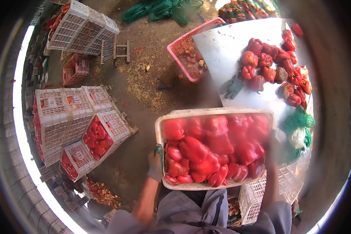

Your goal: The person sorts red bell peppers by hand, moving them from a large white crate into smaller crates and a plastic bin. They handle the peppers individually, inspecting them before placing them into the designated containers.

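A white plastic crate (190, 187) full of red bell peppers (206, 155) is held in front of my body. My left hand (155, 163), in a grey and green work glove, grips the crate's left end. At the opposite end my right hand (272, 147) holds the crate too; it looks blurred, and its fingers are mostly hidden. Just beyond the crate stands a metal-topped table (219, 49). Loose red peppers (269, 63) are spread over its right part, and an empty green glove (232, 87) lies near them.
To the left, stacked white crates (79, 117) hold red peppers. A pink crate (180, 63) with pepper scraps stands beside the table. Green netting (161, 11) lies on the floor ahead. A wooden stool (121, 52) is near the far stack. White crates (253, 196) stand at my right.
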{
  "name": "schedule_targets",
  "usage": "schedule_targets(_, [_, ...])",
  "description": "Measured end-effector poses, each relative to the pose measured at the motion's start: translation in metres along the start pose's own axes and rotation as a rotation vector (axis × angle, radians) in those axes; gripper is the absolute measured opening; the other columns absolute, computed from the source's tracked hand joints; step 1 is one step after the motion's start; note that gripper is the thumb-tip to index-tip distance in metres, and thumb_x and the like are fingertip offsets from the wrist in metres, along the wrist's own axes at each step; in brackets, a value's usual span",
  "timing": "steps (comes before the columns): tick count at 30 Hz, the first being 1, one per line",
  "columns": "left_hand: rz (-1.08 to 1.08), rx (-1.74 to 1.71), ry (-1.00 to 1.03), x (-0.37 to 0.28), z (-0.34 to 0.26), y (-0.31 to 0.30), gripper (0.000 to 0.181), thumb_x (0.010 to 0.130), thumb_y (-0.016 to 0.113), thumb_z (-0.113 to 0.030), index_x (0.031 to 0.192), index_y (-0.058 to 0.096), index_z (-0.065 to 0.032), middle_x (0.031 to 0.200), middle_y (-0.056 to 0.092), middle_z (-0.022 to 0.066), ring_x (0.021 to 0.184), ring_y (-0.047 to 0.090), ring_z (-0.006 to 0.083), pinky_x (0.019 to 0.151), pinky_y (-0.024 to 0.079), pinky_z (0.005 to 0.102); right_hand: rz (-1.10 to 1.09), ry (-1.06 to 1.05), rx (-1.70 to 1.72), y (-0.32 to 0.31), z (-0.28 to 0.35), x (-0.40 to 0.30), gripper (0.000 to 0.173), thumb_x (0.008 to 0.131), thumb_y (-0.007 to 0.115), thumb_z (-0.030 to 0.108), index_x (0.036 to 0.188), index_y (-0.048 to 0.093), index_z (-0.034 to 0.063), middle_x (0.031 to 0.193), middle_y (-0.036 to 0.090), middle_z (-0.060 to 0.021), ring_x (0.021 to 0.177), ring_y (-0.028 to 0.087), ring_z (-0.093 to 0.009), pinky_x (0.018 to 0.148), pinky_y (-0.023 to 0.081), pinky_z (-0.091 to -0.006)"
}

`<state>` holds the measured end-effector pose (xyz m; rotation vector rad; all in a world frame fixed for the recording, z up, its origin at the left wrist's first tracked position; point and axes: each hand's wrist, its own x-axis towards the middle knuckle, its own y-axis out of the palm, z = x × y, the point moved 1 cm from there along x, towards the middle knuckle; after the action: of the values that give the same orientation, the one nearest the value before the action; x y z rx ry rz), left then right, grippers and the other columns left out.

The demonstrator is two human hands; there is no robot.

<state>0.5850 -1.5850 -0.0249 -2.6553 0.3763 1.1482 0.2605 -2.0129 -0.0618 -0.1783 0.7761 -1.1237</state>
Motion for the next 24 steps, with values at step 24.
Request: schedule_targets(24, [-0.418, -0.389, 0.031, -0.197, -0.026, -0.215, 0.069, 0.115, 0.054, -0.055, 0.150, 0.056, 0.0044, 0.143, 0.063, 0.0138, 0.122, 0.064, 0.0233, 0.101, 0.056, 0.0411, 0.525, -0.188, -0.131, 0.150, 0.224, -0.143, 0.033, 0.114, 0.052, 0.029, 0.099, 0.065, 0.0019, 0.080, 0.065, -0.0029, 0.065, 0.058, -0.012, 0.058, 0.050, -0.0283])
